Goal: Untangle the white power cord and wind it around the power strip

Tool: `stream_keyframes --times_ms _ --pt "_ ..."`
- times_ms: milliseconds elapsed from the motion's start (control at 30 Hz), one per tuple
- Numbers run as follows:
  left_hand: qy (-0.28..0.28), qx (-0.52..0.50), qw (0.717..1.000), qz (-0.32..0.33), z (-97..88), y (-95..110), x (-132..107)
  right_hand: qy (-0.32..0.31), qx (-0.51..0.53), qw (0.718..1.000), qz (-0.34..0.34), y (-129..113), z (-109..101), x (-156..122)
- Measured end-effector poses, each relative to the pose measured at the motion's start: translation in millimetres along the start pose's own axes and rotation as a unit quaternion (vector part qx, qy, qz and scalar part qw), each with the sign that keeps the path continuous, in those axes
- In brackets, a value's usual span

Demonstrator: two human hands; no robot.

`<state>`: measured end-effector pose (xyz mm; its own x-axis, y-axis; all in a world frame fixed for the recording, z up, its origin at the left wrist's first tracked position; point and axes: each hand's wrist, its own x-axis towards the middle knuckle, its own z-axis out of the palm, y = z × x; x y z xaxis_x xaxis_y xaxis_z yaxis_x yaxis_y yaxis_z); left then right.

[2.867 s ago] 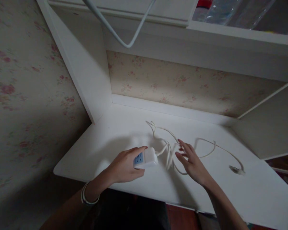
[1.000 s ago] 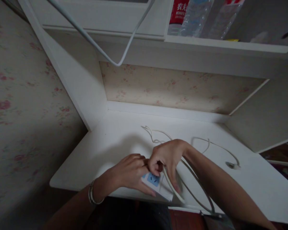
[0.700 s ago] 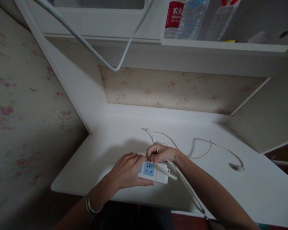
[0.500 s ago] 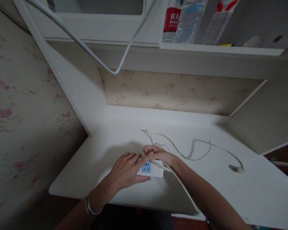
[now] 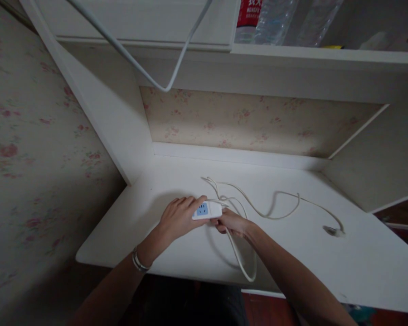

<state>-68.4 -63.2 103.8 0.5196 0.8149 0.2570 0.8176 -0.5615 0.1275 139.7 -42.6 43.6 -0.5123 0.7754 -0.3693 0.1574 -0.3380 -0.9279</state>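
Note:
Over the front of the white desk, my left hand (image 5: 182,220) is closed round the left end of a white power strip (image 5: 215,210) with a blue socket face. My right hand (image 5: 231,222) is curled at the strip's right end, just below it, with its fingers wrapped round the white cord (image 5: 242,267). Part of the cord lies along the strip's upper edge, and a loop hangs below my right hand. The rest trails across the desk to a plug (image 5: 333,231) on the right. The right fingertips are partly hidden under the strip.
A shelf with plastic bottles (image 5: 275,22) is above the white desk (image 5: 129,235). A thick pale cable (image 5: 165,88) hangs down in front of the cabinet. Side panels and flowered wallpaper (image 5: 17,158) bound the desk.
My right hand has gone from above the power strip to below its right end, carrying cord round it. The strip has moved up and away from me, and the cord's loop now hangs lower.

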Motion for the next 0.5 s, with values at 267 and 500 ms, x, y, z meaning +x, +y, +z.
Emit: stream_keyframes --times_ms 267,500 --pt "0.01 0.104 0.992 -0.076 17.9 -15 15 -0.033 0.033 0.994 0.102 -10 20 -28" --pt "0.007 0.143 0.988 -0.057 24.6 -17 18 0.078 -0.479 0.873 -0.046 -49 22 -63"
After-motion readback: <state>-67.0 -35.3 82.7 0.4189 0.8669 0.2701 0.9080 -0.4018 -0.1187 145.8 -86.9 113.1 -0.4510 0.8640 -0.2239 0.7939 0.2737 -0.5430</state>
